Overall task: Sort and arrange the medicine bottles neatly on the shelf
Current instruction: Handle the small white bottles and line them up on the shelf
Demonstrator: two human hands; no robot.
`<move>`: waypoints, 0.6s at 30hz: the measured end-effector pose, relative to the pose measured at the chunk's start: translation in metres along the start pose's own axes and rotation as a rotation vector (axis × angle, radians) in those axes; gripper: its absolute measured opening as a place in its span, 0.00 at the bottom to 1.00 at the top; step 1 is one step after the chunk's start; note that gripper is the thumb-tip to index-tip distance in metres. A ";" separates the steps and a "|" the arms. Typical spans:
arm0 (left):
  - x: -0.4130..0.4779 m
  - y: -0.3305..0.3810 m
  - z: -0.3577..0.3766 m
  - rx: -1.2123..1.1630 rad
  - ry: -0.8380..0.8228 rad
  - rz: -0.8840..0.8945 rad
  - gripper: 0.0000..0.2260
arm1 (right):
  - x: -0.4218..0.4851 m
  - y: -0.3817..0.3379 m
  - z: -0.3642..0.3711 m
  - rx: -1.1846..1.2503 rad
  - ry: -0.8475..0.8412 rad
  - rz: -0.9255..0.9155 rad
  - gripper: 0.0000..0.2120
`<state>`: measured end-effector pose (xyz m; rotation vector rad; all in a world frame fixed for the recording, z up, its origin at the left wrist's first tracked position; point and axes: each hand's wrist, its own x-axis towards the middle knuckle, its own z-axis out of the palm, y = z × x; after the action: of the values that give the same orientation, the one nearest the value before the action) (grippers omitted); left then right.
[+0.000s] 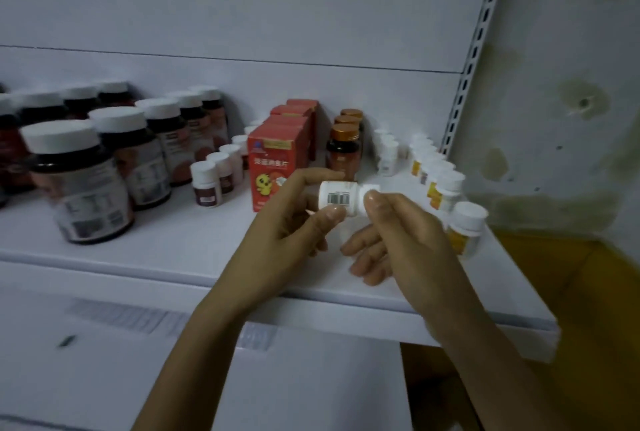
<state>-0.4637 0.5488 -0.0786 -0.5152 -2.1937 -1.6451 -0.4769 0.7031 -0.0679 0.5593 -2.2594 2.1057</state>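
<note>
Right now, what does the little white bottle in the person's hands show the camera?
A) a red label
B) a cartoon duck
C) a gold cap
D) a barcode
D: the small white bottle, held sideways between the left hand and the right hand, shows a barcode on its label.

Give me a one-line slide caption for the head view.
Left hand and right hand hold a small white bottle sideways over the shelf, near red boxes.
</note>
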 end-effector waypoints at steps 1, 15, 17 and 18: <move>0.000 -0.001 0.000 0.009 -0.004 0.003 0.12 | 0.001 0.001 0.000 0.010 0.005 -0.011 0.11; 0.002 0.003 0.001 0.041 -0.070 -0.075 0.16 | -0.003 0.010 -0.016 0.067 -0.053 -0.121 0.10; 0.001 0.003 0.001 0.034 -0.051 -0.060 0.15 | -0.003 0.011 -0.016 0.050 -0.066 -0.130 0.12; 0.001 0.003 0.001 0.038 -0.047 -0.052 0.14 | -0.002 0.011 -0.016 0.046 -0.063 -0.124 0.12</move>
<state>-0.4635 0.5511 -0.0758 -0.4944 -2.2862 -1.6294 -0.4811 0.7193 -0.0773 0.7573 -2.1501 2.1144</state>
